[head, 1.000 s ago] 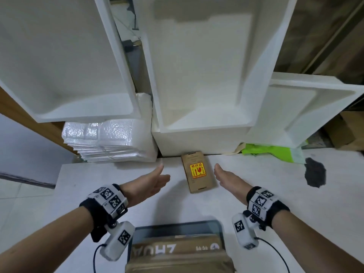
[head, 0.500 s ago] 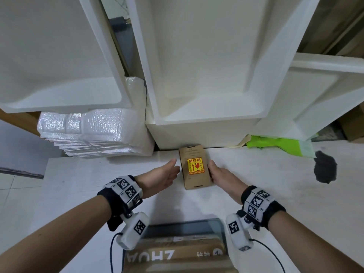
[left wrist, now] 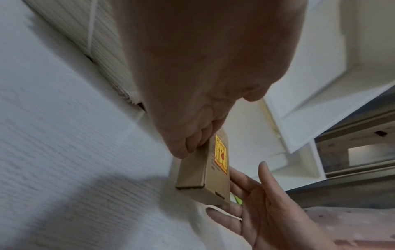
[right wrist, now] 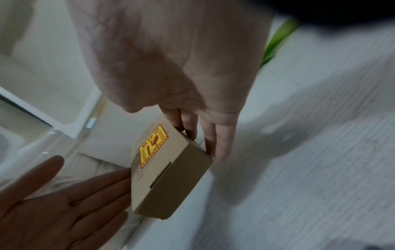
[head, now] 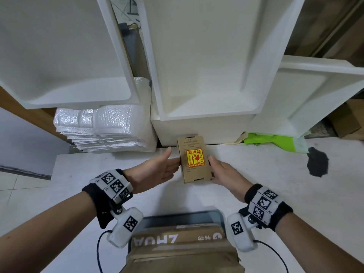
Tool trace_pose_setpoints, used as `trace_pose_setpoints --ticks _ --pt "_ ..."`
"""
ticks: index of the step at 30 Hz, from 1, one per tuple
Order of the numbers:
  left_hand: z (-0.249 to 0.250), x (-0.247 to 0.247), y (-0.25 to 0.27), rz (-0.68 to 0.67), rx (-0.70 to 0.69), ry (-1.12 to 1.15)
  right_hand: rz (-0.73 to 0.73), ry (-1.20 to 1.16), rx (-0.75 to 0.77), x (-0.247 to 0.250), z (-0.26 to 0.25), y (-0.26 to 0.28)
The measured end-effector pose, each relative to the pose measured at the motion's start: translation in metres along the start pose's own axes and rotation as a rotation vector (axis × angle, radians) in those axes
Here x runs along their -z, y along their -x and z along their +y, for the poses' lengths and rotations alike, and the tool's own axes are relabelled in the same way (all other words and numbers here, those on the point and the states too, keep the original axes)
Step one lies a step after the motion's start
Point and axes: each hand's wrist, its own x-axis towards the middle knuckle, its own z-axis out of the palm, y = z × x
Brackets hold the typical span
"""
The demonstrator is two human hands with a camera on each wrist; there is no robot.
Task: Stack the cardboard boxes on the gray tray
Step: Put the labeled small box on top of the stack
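Note:
A small cardboard box (head: 194, 159) with a yellow-and-red sticker lies at the back of the white table, against a foam bin. My left hand (head: 171, 161) touches its left side with straight fingers. The right hand (head: 214, 164) presses its straight fingers on the right side. The left wrist view shows the box (left wrist: 204, 169) between both hands, and the right wrist view shows its (right wrist: 169, 170) near end. The gray tray (head: 212, 216) sits at the near edge, bearing a large cardboard box (head: 177, 241).
White foam bins (head: 202, 75) stand along the back. A stack of bubble mailers (head: 106, 131) sits at the back left, green plastic (head: 269, 141) at the back right. A dark stain (head: 317, 163) marks the table on the right.
Both hands have closed in on the small box from either side and now touch it. The head view has tilted nearer the table.

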Motion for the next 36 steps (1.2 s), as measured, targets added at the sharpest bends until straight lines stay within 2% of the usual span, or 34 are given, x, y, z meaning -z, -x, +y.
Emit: trace_pose_setpoints --ticks 9,13,16,25,30,36 --pt "0.021 -0.012 0.067 -0.082 -0.119 -0.118 0.003 0.06 0.141 -0.006 -0.054 0.067" --pt "0.039 -0.03 0.106 0.001 -0.204 -0.158 0.059 0.101 0.217 -0.006 -0.084 0.1" --pt "0.049 -0.045 0.136 -0.015 -0.272 -0.165 0.106 0.128 0.274 -0.008 -0.101 0.124" --pt "0.037 -0.082 0.222 -0.077 -0.391 -0.161 0.166 0.157 0.413 -0.03 -0.122 0.213" --pt "0.009 -0.094 0.246 -0.14 -0.394 -0.167 0.176 0.064 0.451 -0.045 -0.11 0.244" --pt "-0.025 -0.104 0.268 -0.14 -0.426 -0.134 0.126 -0.234 0.471 -0.058 -0.099 0.256"
